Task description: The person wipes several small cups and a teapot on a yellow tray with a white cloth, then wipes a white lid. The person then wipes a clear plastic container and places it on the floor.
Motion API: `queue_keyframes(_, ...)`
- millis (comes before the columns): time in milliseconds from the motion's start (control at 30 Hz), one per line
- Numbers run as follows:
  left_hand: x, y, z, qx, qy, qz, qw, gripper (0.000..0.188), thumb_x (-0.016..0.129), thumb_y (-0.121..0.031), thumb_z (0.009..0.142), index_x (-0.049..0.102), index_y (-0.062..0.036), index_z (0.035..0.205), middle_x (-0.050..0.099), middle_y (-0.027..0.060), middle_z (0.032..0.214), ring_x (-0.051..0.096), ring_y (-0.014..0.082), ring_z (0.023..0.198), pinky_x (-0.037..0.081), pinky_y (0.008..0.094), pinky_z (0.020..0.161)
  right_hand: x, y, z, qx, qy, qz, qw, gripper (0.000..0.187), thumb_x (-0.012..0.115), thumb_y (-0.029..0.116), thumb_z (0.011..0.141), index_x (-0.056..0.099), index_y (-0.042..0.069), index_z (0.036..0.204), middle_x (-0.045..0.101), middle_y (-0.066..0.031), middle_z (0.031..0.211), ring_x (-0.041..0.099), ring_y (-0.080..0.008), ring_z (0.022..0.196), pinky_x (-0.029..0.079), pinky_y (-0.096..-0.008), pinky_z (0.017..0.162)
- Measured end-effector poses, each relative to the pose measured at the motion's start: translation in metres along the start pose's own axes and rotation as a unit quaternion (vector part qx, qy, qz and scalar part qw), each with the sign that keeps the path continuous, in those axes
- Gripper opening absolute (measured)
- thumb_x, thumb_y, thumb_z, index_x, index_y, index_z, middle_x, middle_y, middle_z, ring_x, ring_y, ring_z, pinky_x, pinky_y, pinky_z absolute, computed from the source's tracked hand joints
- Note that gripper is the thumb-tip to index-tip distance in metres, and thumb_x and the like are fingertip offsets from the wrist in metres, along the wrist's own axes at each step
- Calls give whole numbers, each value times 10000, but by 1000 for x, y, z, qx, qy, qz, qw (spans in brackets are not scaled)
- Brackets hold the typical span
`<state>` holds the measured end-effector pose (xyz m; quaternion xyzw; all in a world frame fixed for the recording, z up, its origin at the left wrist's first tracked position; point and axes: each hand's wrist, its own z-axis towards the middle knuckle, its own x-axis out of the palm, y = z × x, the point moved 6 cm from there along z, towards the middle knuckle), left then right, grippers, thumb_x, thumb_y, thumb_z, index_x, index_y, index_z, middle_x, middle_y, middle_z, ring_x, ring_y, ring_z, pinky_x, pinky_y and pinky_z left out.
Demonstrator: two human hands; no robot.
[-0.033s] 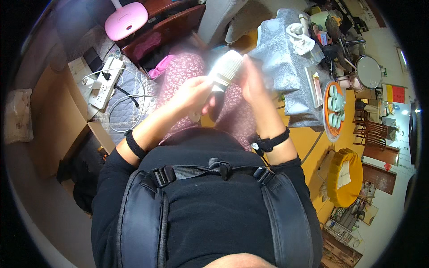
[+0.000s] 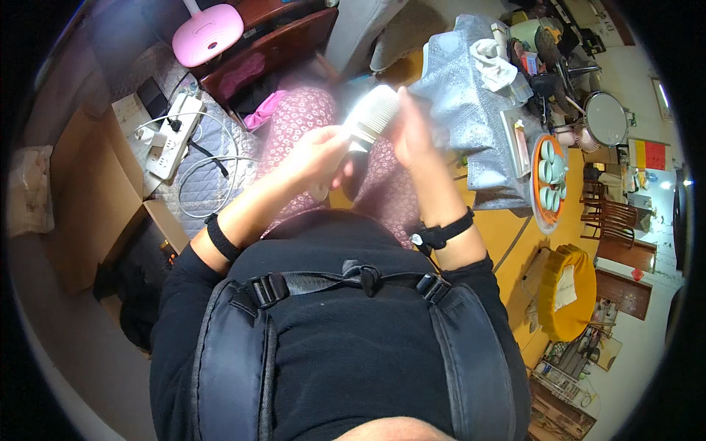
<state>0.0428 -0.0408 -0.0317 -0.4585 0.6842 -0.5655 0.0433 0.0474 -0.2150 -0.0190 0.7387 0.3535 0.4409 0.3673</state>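
My left hand (image 2: 322,154) is closed round the lower part of a white device (image 2: 371,115) with a rounded, ribbed head and a grey band, held above my lap. Glare washes out part of its head, and I cannot tell its exact kind. On the other side of it, my right hand (image 2: 413,136) has its fingers stretched out along the ribbed head. Slight blur hides whether those fingers touch it. Below lie my legs in pink flowered trousers (image 2: 300,110).
On the left, a white power strip (image 2: 175,140) with cables lies on a quilted cover beside an open cardboard box (image 2: 92,191). A pink lamp (image 2: 208,35) stands at the far left. To the right are a cloth-covered table (image 2: 467,95), a tray of cups (image 2: 539,206) and a yellow-covered stool (image 2: 581,294).
My right hand has shifted very slightly beside the ribbed head. My left hand keeps its hold on the white device.
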Motion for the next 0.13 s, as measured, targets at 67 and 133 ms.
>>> queue_keyframes(67, 0, -1, 0, 9, -11, 21, 1000, 302, 497, -355, 996, 544, -57, 999, 613, 69, 671, 536, 126, 446, 441, 232, 413, 12, -3, 4, -33, 43, 24, 998, 334, 629, 371, 917, 649, 69, 1057, 684, -40, 1003, 650, -155, 907, 528, -297, 777)
queue_keyframes(133, -2, -2, -1, 32, -18, 107, 994, 309, 508, -375, 990, 544, -68, 1002, 614, 68, 673, 531, 128, 436, 443, 227, 420, 12, -13, 7, -54, -12, -32, 998, 379, 714, 326, 862, 644, 19, 1073, 689, -65, 1052, 648, -158, 932, 517, -329, 843)
